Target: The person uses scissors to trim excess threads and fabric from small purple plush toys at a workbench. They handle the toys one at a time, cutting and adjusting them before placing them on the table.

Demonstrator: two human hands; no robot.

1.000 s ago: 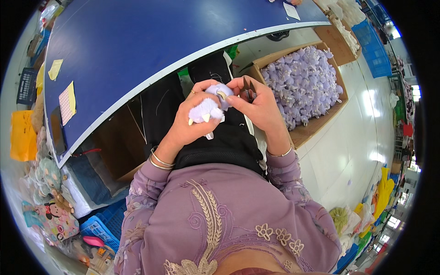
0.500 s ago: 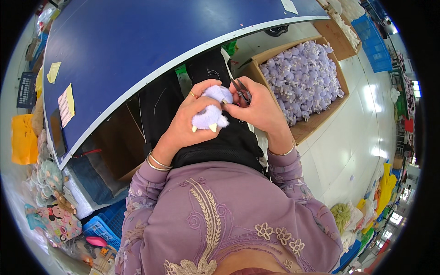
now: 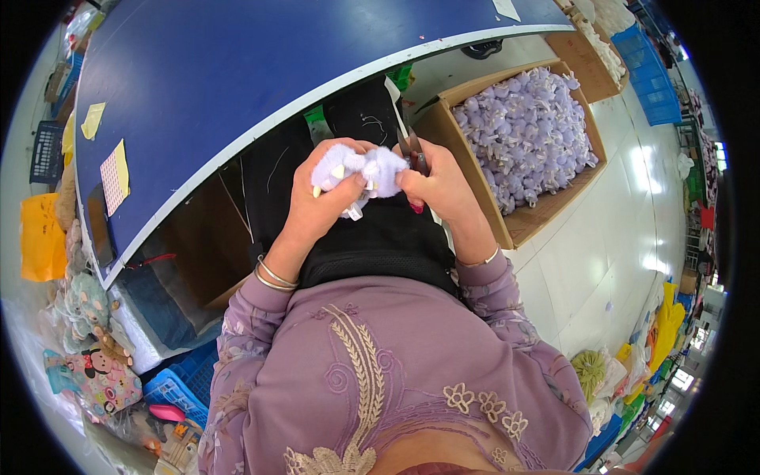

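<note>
My left hand (image 3: pixel 321 198) grips a small lilac plush toy (image 3: pixel 364 170) over my lap, fingers wrapped around its left side. My right hand (image 3: pixel 439 186) touches the toy's right side and holds small dark scissors (image 3: pixel 413 150) whose blades stick up past my fingers. Both hands sit just below the white edge of the blue table (image 3: pixel 237 71). Bangles circle my left wrist.
A cardboard box (image 3: pixel 546 214) full of several lilac plush toys stands on the floor to my right. Yellow paper slips (image 3: pixel 115 176) lie on the table's left. Blue crates (image 3: pixel 178 388) and soft toys (image 3: pixel 87 305) crowd the lower left. More boxes and a blue crate (image 3: pixel 649 75) stand far right.
The plush toy has been turned in my hands and now lies more sideways. Both hands stay together at the same spot over my lap.
</note>
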